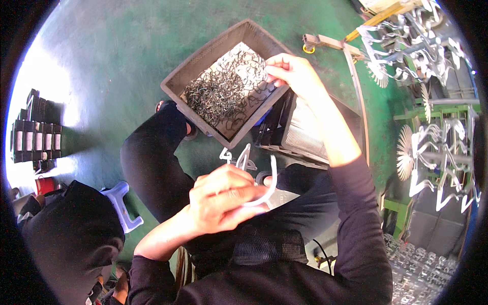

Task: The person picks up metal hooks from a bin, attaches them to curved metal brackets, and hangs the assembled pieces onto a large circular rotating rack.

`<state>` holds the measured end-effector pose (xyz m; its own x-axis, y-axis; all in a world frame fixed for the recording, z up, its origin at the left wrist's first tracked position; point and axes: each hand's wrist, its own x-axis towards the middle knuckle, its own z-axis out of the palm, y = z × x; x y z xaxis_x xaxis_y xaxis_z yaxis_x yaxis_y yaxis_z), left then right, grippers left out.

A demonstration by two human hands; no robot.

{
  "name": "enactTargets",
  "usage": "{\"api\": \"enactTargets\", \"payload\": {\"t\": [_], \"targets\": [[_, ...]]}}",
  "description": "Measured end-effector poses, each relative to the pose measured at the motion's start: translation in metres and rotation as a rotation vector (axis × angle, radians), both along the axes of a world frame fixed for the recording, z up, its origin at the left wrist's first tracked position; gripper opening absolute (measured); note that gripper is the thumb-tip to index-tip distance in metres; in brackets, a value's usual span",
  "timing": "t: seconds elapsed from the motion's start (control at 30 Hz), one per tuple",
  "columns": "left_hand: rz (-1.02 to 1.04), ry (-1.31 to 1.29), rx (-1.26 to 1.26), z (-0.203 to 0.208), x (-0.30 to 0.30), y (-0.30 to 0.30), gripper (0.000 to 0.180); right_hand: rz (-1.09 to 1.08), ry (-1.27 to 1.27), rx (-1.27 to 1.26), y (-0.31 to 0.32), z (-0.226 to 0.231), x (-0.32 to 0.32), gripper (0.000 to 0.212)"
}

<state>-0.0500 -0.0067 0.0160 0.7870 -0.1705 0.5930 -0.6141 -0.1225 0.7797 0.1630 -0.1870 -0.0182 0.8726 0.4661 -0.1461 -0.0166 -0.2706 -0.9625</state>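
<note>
Gripping left hand [221, 198]: curled round a pale bent rod [275, 175], nearside of the bin [207, 63].
Right hand [292, 73]: fingers bent over the bin's right side; can't tell whether they grasp a hook.
Dark hooks [213, 99]: heaped inside, plenty left; finished count unclear.

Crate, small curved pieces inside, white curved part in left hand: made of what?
Crate: probably moulded plastic, matte grey; thick rounded rim.
Small curved pieces: likely metal wire, dark; thin, with bright glints.
White curved part: smooth, pale; coated metal or plastic, can't tell which.
</note>
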Motion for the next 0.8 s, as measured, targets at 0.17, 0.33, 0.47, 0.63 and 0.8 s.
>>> {"api": "enactTargets", "payload": {"t": [0.17, 0.33, 0.47, 0.63, 0.8], "targets": [[0.030, 0.004, 0.036, 0.026, -0.004, -0.002, 0.024, -0.028, -0.046, 0.267, -0.014, 0.112, -0.087, 0.018], [0.012, 0.052, 0.030, 0.055, -0.007, -0.011, 0.021, -0.042, 0.038, 0.411, -0.024, 0.165, -0.144, 0.024], [-0.043, -0.034, 0.020, 0.069, -0.003, -0.017, 0.020, -0.123, 0.030, 0.448, -0.028, 0.182, -0.164, 0.023], [-0.167, -0.064, 0.004, 0.085, 0.001, -0.024, 0.021, -0.225, -0.001, 0.453, -0.034, 0.197, -0.182, 0.019], [-0.360, -0.149, 0.024, 0.099, 0.015, -0.027, 0.022, -0.309, -0.077, 0.515, -0.043, 0.209, -0.207, 0.019]]}}
